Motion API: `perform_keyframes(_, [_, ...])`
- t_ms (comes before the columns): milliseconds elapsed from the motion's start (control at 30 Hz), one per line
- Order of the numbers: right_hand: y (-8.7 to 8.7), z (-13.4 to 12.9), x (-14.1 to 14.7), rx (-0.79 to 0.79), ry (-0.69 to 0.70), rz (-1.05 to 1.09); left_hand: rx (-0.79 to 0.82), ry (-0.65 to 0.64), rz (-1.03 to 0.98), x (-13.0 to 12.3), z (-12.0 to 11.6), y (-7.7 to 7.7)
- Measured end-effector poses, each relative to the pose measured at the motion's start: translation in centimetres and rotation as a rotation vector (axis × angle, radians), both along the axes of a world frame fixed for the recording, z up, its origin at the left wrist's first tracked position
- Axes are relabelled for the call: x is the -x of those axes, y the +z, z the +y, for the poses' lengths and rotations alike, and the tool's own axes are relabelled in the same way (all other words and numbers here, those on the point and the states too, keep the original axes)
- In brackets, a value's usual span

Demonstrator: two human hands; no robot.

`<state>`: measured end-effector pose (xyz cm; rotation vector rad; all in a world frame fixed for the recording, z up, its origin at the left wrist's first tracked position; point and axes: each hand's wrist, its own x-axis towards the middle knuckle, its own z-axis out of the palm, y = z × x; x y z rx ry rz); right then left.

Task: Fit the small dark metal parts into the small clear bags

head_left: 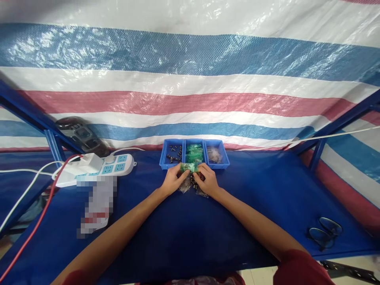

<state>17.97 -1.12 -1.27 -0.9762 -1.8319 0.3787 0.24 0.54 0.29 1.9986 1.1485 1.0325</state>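
Two bare hands meet near the middle of the picture, just below three small boxes. The left hand pinches the left end of a small, shiny green plastic packet between its thumb and fingers. The right hand pinches the right end of the same packet in the same way. The packet is held over the near edge of the boxes, with the two thumbs on its near side.

Just under the hands, on the blue table top, is a little heap of tiny dark parts. A clear plastic bag is by the left hand, and another clear bag is under the right hand. What is in the bags is too small to tell.

The three blue plastic boxes stand side by side in a row. The left box has small dark metal bits in it, the middle box has green packets, and the right box has clear, whitish packets.

At the left of the picture is a long white power strip with pale blue sockets and a white plug block. A red cord runs down to the bottom left corner. A shiny dark thing sits behind the strip. A pair of glasses lies at the lower right. A striped plastic sheet hangs behind it all.
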Motion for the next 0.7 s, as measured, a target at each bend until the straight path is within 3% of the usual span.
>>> perform_keyframes(300, [0.0,-0.31,0.03,0.001,-0.006,-0.005,-0.12,-0.003,0.072,0.0,-0.42,0.17])
perform_keyframes(533, [0.2,-0.3,-0.05,-0.001,-0.012,0.0,-0.087,-0.008,0.071,0.09,-0.51,0.24])
perform_keyframes(700, [0.3,-0.46,-0.16,0.02,0.036,0.031,-0.163,-0.016,0.11,0.09,-0.5,0.08])
